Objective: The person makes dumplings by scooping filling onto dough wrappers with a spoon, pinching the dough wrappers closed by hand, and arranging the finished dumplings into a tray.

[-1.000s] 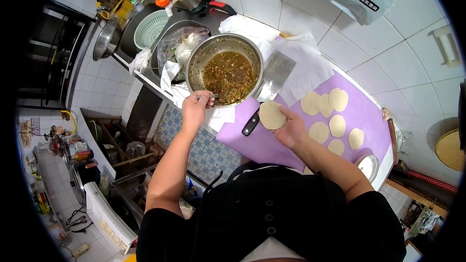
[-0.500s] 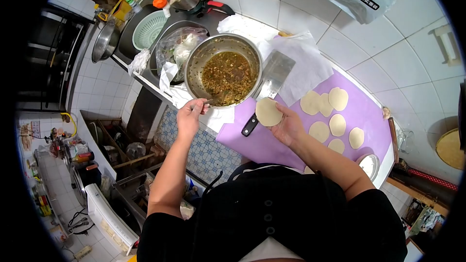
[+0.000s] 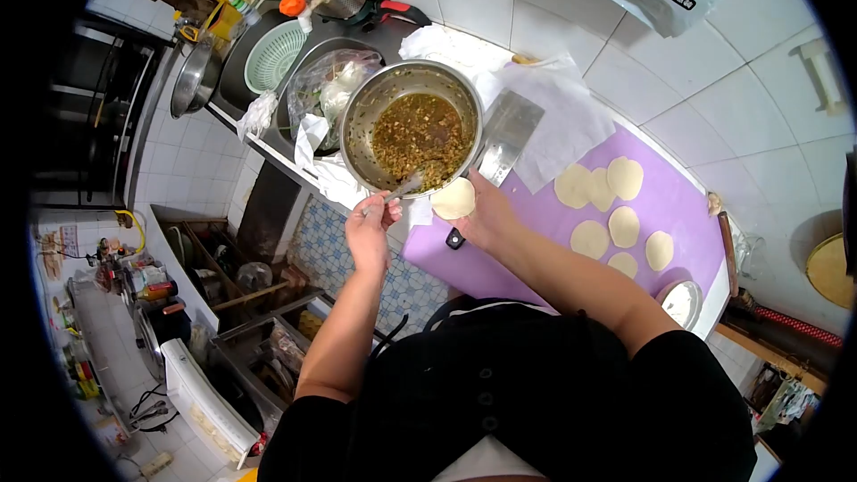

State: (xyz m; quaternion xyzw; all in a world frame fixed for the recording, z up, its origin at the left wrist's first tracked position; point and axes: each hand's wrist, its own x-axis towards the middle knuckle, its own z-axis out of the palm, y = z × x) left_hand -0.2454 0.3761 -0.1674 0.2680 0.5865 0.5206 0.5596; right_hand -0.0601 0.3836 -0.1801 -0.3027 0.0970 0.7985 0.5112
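Observation:
In my left hand point(image 3: 373, 221) is the handle of a metal spoon point(image 3: 407, 186), its head over the near inside edge of a steel bowl point(image 3: 353, 138). Brown chopped filling point(image 3: 420, 134) with liquid covers the bowl's bottom. My right hand point(image 3: 486, 211) holds a round, flat dough wrapper point(image 3: 453, 199) at the bowl's near rim, just right of the spoon. Behind that hand lies a cleaver point(image 3: 515, 125), its black handle point(image 3: 455, 238) partly hidden. Several more dough wrappers point(image 3: 590, 239) lie on the purple mat point(image 3: 544, 254) to the right, some overlapping.
A small bowl of white powder point(image 3: 682, 303) stands at the mat's right edge. Left of the steel bowl are a sink with a plastic bag point(image 3: 330, 80) and a green colander point(image 3: 275, 56). White paper point(image 3: 558, 116) lies behind the cleaver. A tiled wall rises at the back.
My right hand has carried the dough wrapper left to the bowl's rim. My left hand has moved slightly right and down, and the spoon's head now shows inside the bowl.

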